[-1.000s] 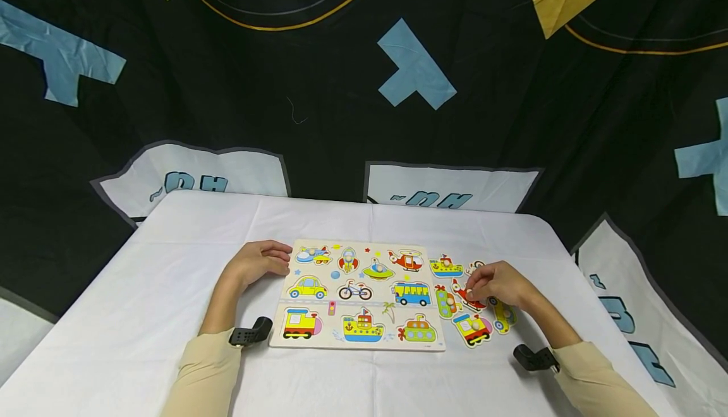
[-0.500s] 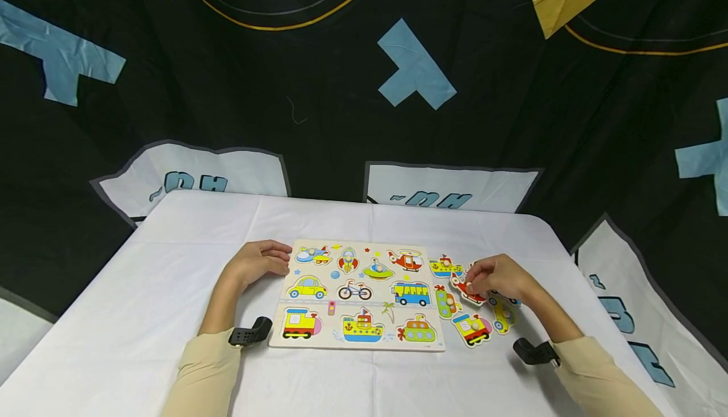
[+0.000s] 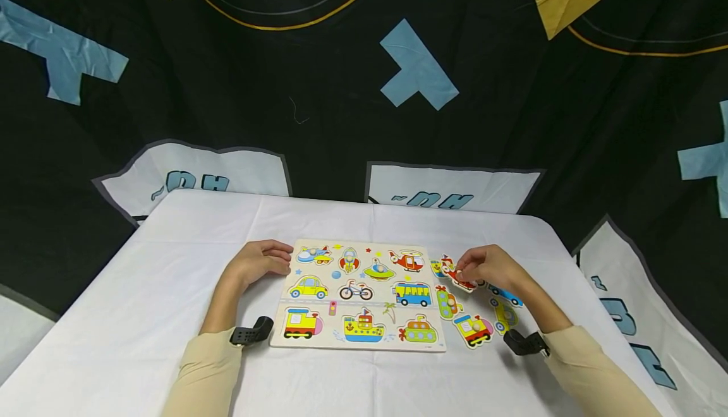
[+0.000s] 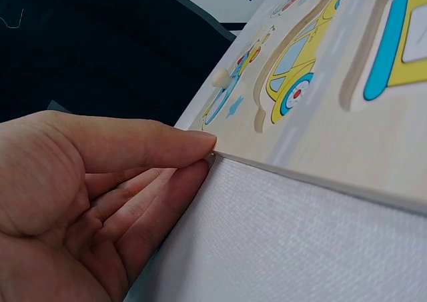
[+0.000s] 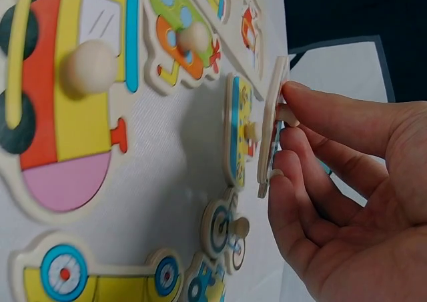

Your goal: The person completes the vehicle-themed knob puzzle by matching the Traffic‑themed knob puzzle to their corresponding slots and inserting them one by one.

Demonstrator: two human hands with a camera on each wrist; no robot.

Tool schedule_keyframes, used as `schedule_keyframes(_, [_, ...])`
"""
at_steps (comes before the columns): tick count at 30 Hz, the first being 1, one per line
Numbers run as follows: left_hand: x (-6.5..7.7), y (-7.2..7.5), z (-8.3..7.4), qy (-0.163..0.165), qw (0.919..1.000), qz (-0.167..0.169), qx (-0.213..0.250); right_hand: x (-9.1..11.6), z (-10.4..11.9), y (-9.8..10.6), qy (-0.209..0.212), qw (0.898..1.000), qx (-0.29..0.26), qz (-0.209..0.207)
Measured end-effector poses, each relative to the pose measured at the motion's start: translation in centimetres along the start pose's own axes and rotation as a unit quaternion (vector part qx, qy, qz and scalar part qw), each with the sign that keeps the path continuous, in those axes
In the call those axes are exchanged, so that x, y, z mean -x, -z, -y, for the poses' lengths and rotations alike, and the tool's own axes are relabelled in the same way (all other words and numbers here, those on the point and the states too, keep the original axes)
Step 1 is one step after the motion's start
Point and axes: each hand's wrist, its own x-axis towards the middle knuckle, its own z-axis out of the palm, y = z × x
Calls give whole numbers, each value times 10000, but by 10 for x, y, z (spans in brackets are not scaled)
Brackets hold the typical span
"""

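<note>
Head view: one helicopter piece [image 3: 465, 285], pinched by the right hand [image 3: 490, 265], just off the right edge of a picture puzzle board [image 3: 382, 287]; long axis slanting from far left to near right, the body end nearer the person. Matching helicopter outline [image 3: 406, 261]: the board's far right corner, leftward of the grip and a little farther out; right hand the nearer by a wide span. Left hand [image 3: 263, 259]: fingers extended, at the board's left edge, nothing lifted. Lying right of the board: ship piece [image 3: 437, 270], partly covered from above; submarine piece [image 3: 448, 303]; train piece [image 3: 474, 330]; car piece [image 3: 503, 316]; bus piece [image 3: 506, 296]. Surface: white cloth [image 3: 324, 379], faintly creased. Room: black backdrop [image 3: 284, 88] with blue and yellow shapes, white lettered panels at the table's far side. Left wrist view: thumb and a fingertip touching the board's edge near a corner; cut recesses visible. Right wrist view: the held piece nearly edge-on, raised, apart from the ship piece, its knob among the fingertips; whether knob or rim bears the grip cannot be told; bicycle piece [image 5: 218, 227] below.
</note>
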Motion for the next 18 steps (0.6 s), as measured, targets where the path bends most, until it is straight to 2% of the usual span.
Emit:
schedule_keyframes(4, [1,0,0,-6,9999,-43,-92,-4,5,-1,9,10000,-41,-11])
schedule_keyframes(18, [-1,-2,2,48,9999,-35,86,-18,22,-14,152,9997,-82,-173])
